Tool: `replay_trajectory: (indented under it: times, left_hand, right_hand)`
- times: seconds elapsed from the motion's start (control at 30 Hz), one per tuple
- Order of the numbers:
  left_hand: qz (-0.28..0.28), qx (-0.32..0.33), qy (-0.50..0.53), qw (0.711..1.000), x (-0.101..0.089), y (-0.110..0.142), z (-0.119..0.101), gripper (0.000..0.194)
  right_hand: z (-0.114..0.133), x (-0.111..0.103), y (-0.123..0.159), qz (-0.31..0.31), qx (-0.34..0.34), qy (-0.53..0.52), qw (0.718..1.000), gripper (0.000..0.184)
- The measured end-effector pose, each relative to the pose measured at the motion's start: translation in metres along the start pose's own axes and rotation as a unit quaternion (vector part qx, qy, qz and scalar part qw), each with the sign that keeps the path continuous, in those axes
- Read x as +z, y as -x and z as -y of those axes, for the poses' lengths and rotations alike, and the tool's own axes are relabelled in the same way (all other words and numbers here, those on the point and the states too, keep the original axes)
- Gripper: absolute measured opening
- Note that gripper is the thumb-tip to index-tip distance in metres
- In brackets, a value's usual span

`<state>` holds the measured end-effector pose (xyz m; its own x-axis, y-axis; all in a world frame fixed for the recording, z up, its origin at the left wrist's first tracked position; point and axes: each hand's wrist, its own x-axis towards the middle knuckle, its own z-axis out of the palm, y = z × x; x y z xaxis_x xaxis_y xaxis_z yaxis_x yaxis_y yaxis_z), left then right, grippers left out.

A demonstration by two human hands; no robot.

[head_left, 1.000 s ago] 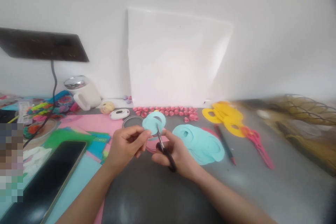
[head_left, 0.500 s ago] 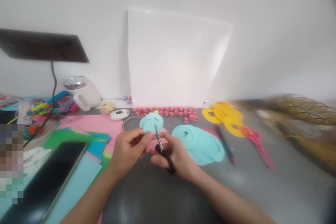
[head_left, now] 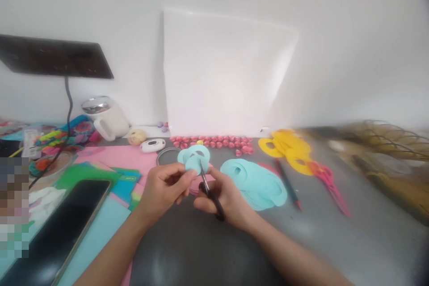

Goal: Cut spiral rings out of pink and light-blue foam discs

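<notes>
My left hand [head_left: 169, 183] pinches a light blue paper disc [head_left: 193, 157] between thumb and fingers, above the grey table. An inner round piece of the disc is partly separated from its outer ring, with a curved gap at the top. My right hand [head_left: 223, 194] is closed around black-handled scissors [head_left: 214, 201], whose blades lie against the paper at the disc's right side. To the right of that hand lies a pile of light blue paper rings [head_left: 254, 185]. Pink paper pieces [head_left: 196, 187] show partly behind the hands.
Rolled pink paper pieces [head_left: 217, 142] line the back. Yellow paper rings [head_left: 290, 149], a dark pencil [head_left: 290, 185] and pink scissors [head_left: 330, 185] lie to the right. A phone [head_left: 63, 232], coloured sheets [head_left: 110, 156] and a white mug [head_left: 112, 120] occupy the left.
The inner round piece has come further away from the ring, and the gap has changed shape as the paper turned in my left hand. Both hands stay in nearly the same place.
</notes>
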<state>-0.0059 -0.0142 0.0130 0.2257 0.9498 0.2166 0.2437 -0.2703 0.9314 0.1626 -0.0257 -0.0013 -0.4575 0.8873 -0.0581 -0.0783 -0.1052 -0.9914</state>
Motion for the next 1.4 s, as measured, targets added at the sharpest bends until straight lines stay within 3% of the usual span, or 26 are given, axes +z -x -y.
replay_trajectory:
  times: [0.63, 0.83, 1.07, 1.4]
  left_hand:
    - [-0.054, 0.02, 0.031, 0.998, -0.001, -0.0019, 0.004, 0.024]
    - [-0.046, 0.028, -0.038, 0.998, 0.0032, -0.0003, -0.0008, 0.038]
    - [0.017, 0.011, -0.006, 1.0, 0.0005, -0.0011, 0.0013, 0.035]
    - [-0.016, 0.005, 0.034, 0.999, -0.0025, -0.001, 0.0011, 0.027]
  right_hand:
    - [-0.0057, 0.0026, 0.0, -0.001, -0.001, -0.032, 0.999, 0.033]
    - [-0.0042, 0.0015, -0.0006, 0.001, 0.013, -0.02, 1.0, 0.038]
    - [-0.0044, -0.0025, -0.0008, 0.006, -0.011, -0.018, 1.0, 0.06]
    - [-0.0007, -0.0026, -0.0001, 0.019, -0.015, -0.003, 1.0, 0.053]
